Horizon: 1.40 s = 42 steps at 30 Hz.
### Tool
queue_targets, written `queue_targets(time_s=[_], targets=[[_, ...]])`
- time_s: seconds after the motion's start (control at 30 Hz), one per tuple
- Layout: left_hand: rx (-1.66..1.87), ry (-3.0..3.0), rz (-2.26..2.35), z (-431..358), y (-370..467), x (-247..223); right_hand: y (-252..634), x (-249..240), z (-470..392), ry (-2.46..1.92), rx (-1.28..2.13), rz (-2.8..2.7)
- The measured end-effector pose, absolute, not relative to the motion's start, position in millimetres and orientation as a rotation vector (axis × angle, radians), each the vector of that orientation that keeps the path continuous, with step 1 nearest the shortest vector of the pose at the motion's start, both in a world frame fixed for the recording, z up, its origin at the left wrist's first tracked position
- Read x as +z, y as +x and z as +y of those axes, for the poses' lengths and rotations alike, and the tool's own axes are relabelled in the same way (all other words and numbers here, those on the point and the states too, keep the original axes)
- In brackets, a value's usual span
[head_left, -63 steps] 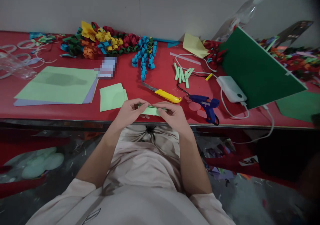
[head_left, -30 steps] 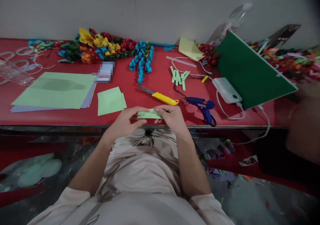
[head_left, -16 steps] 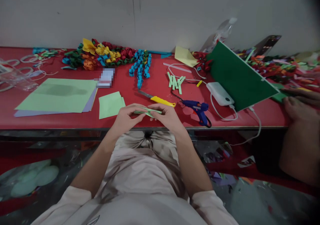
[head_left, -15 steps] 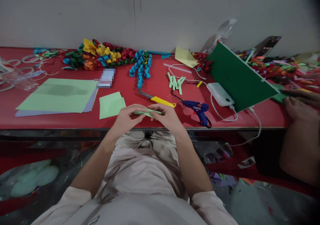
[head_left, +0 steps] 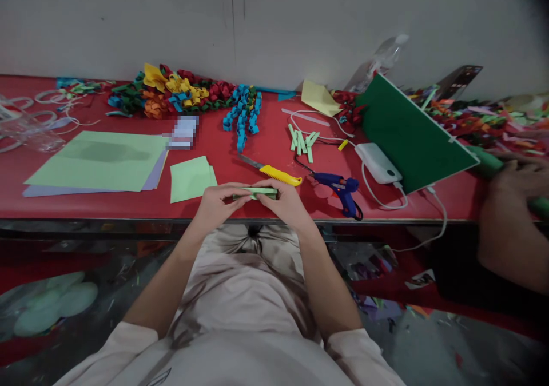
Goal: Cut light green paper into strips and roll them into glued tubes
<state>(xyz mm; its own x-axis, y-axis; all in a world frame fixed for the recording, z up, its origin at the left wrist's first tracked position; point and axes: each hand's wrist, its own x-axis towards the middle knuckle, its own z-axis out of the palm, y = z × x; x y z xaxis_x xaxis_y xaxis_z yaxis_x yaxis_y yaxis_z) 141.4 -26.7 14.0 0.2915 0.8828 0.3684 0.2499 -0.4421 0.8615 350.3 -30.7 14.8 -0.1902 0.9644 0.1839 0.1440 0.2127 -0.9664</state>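
Between my two hands is a folded strip of light green paper (head_left: 263, 191), held level just above the table's front edge. My left hand (head_left: 219, 202) pinches its left end between thumb and fingers. On the right end, my right hand (head_left: 283, 201) is closed the same way, its fingertips hiding part of the strip. Small light green squares of paper (head_left: 191, 179) lie left of my left hand. Just beyond my right hand rests a yellow utility knife (head_left: 281, 175) with its blade out. Several narrow folded green strips (head_left: 302, 143) lie behind it.
A blue hot glue gun (head_left: 338, 187) lies at right, near a white power bank (head_left: 377, 162) and a leaning green board (head_left: 412, 128). Large green sheets (head_left: 103, 160) are at left. Colourful paper chains (head_left: 184, 93) line the back. Another person's hand (head_left: 518, 177) holds something green at far right.
The green paper has been turned or folded in my fingers and now shows as a narrow, level strip. At far right the other person's hand has shifted.
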Motion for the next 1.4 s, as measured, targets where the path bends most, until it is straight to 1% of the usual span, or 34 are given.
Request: queue_targets(time_s=[0.23, 0.43, 0.6, 0.8, 1.07, 1.4], targets=[[1.157, 1.638, 1.200, -25, 142, 11, 351, 10, -33, -1.055, 1.239, -1.452], [1.119, 1.373, 1.116, -22, 149, 12, 349, 9, -33, -1.090, 1.229, -1.388], [1.084, 1.434, 1.039, -22, 148, 15, 346, 11, -32, -1.119, 1.200, -1.366], [1.061, 1.422, 1.036, -21, 145, 15, 346, 8, -30, -1.086, 1.280, -1.304], [1.031, 1.460, 1.112, -20, 149, 9, 344, 11, -32, -1.089, 1.238, -1.419], [0.947, 1.350, 1.016, -20, 134, 19, 356, 11, -29, -0.984, 1.348, -1.400]])
